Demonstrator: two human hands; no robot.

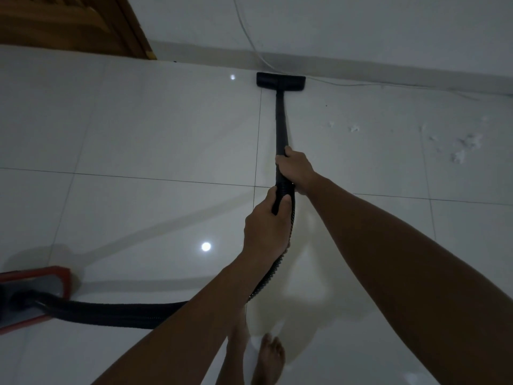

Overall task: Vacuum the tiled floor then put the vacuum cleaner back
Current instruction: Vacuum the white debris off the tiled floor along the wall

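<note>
A black vacuum wand (281, 120) stretches away from me to its flat floor head (280, 81), which sits on the white tiled floor (152, 129) right by the skirting. My right hand (294, 167) grips the wand's near end. Just behind it, my left hand (265, 222) grips the ribbed black hose (116, 312) where it joins the wand. The hose curves down and left to the red and grey vacuum body (33, 290) at the left edge. White fluff and crumbs (458, 148) lie scattered on the tiles to the right.
A thin white cable (251, 40) runs down the wall and along the skirting to the right. A wooden door (69, 23) stands at the top left. My bare foot (268, 359) is on the tiles at the bottom.
</note>
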